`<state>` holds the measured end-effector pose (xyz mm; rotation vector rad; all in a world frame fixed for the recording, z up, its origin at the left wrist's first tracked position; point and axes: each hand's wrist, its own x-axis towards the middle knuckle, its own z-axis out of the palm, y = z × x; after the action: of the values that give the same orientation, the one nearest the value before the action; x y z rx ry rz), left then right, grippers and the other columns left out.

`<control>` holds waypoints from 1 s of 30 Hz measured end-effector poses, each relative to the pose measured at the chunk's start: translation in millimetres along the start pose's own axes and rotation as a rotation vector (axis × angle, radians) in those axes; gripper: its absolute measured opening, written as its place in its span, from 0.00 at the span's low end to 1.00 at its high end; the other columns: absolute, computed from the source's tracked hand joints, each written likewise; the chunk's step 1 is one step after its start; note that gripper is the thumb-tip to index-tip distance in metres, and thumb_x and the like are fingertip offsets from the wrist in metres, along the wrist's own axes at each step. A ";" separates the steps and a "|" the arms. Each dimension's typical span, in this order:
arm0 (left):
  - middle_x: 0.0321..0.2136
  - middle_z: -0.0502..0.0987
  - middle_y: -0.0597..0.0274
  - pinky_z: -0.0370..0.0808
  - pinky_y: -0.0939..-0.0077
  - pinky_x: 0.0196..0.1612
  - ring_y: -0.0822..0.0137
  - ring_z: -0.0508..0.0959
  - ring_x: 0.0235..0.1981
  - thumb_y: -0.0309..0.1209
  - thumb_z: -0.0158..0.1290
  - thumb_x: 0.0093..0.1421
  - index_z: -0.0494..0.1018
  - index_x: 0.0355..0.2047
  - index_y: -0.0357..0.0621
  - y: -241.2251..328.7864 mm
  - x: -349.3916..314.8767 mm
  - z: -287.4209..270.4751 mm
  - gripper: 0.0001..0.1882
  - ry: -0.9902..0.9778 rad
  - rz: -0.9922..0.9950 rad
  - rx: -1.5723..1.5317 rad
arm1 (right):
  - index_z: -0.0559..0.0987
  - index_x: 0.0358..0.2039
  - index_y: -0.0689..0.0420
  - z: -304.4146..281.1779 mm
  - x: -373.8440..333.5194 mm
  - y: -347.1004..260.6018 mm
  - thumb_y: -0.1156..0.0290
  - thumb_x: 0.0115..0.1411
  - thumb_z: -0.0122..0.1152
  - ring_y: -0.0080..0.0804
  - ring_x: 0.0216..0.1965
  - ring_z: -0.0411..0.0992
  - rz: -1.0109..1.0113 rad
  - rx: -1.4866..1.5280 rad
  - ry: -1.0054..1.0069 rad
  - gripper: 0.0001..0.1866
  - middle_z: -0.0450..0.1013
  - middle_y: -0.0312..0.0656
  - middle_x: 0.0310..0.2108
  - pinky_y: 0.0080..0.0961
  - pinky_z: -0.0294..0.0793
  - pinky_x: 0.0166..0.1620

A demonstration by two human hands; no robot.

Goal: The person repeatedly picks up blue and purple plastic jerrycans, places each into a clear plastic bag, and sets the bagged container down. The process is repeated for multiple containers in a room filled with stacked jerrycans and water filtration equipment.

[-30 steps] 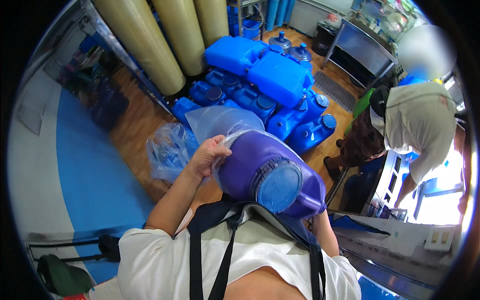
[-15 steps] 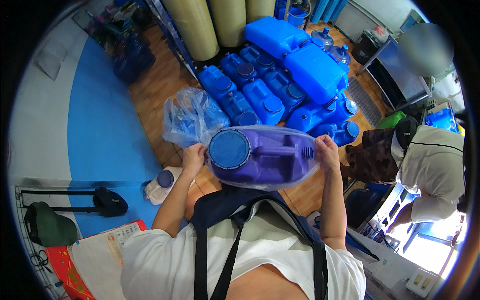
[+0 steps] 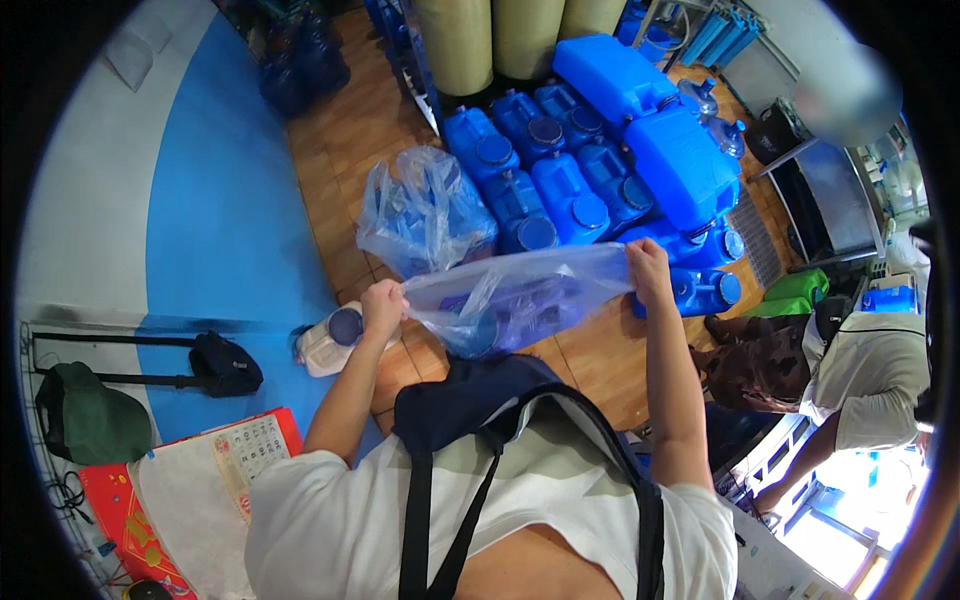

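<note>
A clear plastic bag (image 3: 590, 262) is stretched taut between my two hands in front of my body. My left hand (image 3: 383, 303) pinches one end of its opening, and my right hand (image 3: 649, 272) grips the other. Behind the film, partly veiled, is a purple water jug (image 3: 535, 318) with a round blue cap at its left. The bag surrounds the jug, though its lower part is hard to make out. A whitish jug (image 3: 330, 340) with a dark cap stands on the floor beside my left forearm.
Several blue water jugs (image 3: 570, 190) crowd the floor ahead, two lying on top. Left of them sits another jug in a clear bag (image 3: 425, 215). Tall beige tanks (image 3: 455, 45) rise behind. At right, a person (image 3: 870, 370) bends near a metal table (image 3: 835, 200).
Both hands have raised the bag's edges, so plastic now covers the purple jug that showed plainly before. The view has shifted, moving the surroundings rightward. My grip remains at both ends.
</note>
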<state>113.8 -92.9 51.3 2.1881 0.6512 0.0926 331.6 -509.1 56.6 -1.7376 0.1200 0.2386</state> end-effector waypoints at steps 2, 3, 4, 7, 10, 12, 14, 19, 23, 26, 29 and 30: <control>0.18 0.78 0.58 0.73 0.77 0.17 0.71 0.76 0.15 0.23 0.45 0.56 0.74 0.26 0.35 -20.7 11.6 0.6 0.08 0.035 -0.156 -0.198 | 0.73 0.27 0.57 26.3 14.4 -9.5 0.70 0.54 0.59 0.18 0.13 0.58 0.127 -0.063 -0.089 0.05 0.62 0.30 0.15 0.18 0.54 0.14; 0.19 0.78 0.58 0.73 0.78 0.17 0.72 0.76 0.15 0.23 0.46 0.56 0.74 0.26 0.35 -36.5 18.8 3.3 0.07 0.100 -0.221 -0.320 | 0.73 0.28 0.57 37.8 23.3 -8.2 0.70 0.53 0.60 0.19 0.14 0.59 0.173 0.002 -0.136 0.06 0.62 0.30 0.15 0.19 0.56 0.15; 0.20 0.78 0.58 0.72 0.78 0.17 0.72 0.75 0.16 0.23 0.46 0.56 0.74 0.27 0.36 -49.8 23.6 4.4 0.07 0.158 -0.296 -0.443 | 0.74 0.29 0.57 48.0 27.6 -5.2 0.70 0.53 0.60 0.19 0.14 0.59 0.230 0.062 -0.182 0.07 0.62 0.30 0.15 0.20 0.57 0.15; 0.22 0.78 0.58 0.70 0.79 0.17 0.72 0.75 0.17 0.21 0.46 0.55 0.74 0.27 0.39 -71.7 31.2 -1.4 0.06 0.001 -0.378 -0.173 | 0.75 0.35 0.59 107.3 5.3 -42.5 0.69 0.51 0.62 0.21 0.14 0.60 0.287 -0.138 -0.145 0.12 0.62 0.31 0.15 0.24 0.62 0.16; 0.20 0.77 0.59 0.68 0.78 0.17 0.71 0.74 0.17 0.19 0.46 0.52 0.73 0.26 0.42 -83.0 52.3 -2.1 0.07 0.048 -0.409 -0.163 | 0.80 0.34 0.57 120.3 51.9 61.5 0.70 0.45 0.66 0.23 0.16 0.65 0.174 -0.334 -0.263 0.14 0.71 0.36 0.19 0.26 0.68 0.20; 0.18 0.76 0.59 0.69 0.74 0.18 0.68 0.75 0.16 0.19 0.47 0.50 0.75 0.24 0.45 -142.0 55.5 3.3 0.09 -0.048 -0.357 -0.161 | 0.82 0.30 0.56 145.8 56.1 80.9 0.72 0.44 0.65 0.24 0.17 0.68 0.182 -0.257 -0.236 0.10 0.74 0.38 0.20 0.26 0.69 0.22; 0.17 0.76 0.61 0.71 0.72 0.22 0.67 0.75 0.17 0.19 0.47 0.45 0.77 0.19 0.48 -175.3 58.2 8.4 0.11 -0.214 -0.327 -0.014 | 0.83 0.27 0.55 162.8 56.1 83.7 0.74 0.43 0.64 0.24 0.18 0.70 0.127 -0.317 -0.186 0.08 0.75 0.39 0.20 0.25 0.71 0.23; 0.25 0.80 0.59 0.74 0.72 0.35 0.66 0.79 0.29 0.24 0.50 0.49 0.81 0.22 0.51 -188.3 46.3 20.5 0.10 -0.284 -0.309 0.273 | 0.85 0.25 0.52 195.4 48.7 81.4 0.75 0.43 0.62 0.24 0.21 0.74 0.100 -0.533 -0.117 0.08 0.77 0.39 0.18 0.23 0.75 0.29; 0.28 0.81 0.57 0.74 0.69 0.40 0.61 0.80 0.33 0.26 0.51 0.49 0.81 0.21 0.51 -196.9 63.5 28.8 0.09 -0.380 -0.306 0.385 | 0.85 0.25 0.54 202.7 44.9 71.4 0.79 0.42 0.59 0.23 0.21 0.74 0.046 -0.498 0.008 0.09 0.76 0.38 0.18 0.21 0.74 0.29; 0.31 0.80 0.54 0.74 0.68 0.42 0.57 0.79 0.36 0.25 0.50 0.50 0.81 0.24 0.52 -185.9 83.3 39.2 0.10 -0.442 -0.350 0.360 | 0.83 0.26 0.58 185.8 60.3 41.9 0.80 0.43 0.59 0.22 0.21 0.73 0.070 -0.301 -0.020 0.09 0.76 0.38 0.19 0.19 0.73 0.28; 0.34 0.80 0.50 0.73 0.65 0.46 0.55 0.79 0.39 0.27 0.51 0.50 0.81 0.29 0.49 -171.0 92.0 41.3 0.10 -0.525 -0.160 0.503 | 0.82 0.29 0.63 151.6 51.1 17.7 0.80 0.45 0.59 0.22 0.21 0.72 0.077 -0.122 -0.057 0.09 0.75 0.38 0.21 0.18 0.72 0.27; 0.35 0.79 0.48 0.72 0.64 0.47 0.55 0.79 0.41 0.28 0.52 0.50 0.81 0.30 0.47 -178.1 97.0 46.3 0.10 -0.631 -0.090 0.660 | 0.81 0.30 0.64 139.1 44.4 10.7 0.81 0.46 0.59 0.22 0.22 0.71 0.081 -0.067 -0.062 0.09 0.75 0.38 0.22 0.18 0.72 0.26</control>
<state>135.4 14.0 -125.8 2.5872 0.4412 -0.9432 359.7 -372.1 13.4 -1.7917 0.1385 0.3594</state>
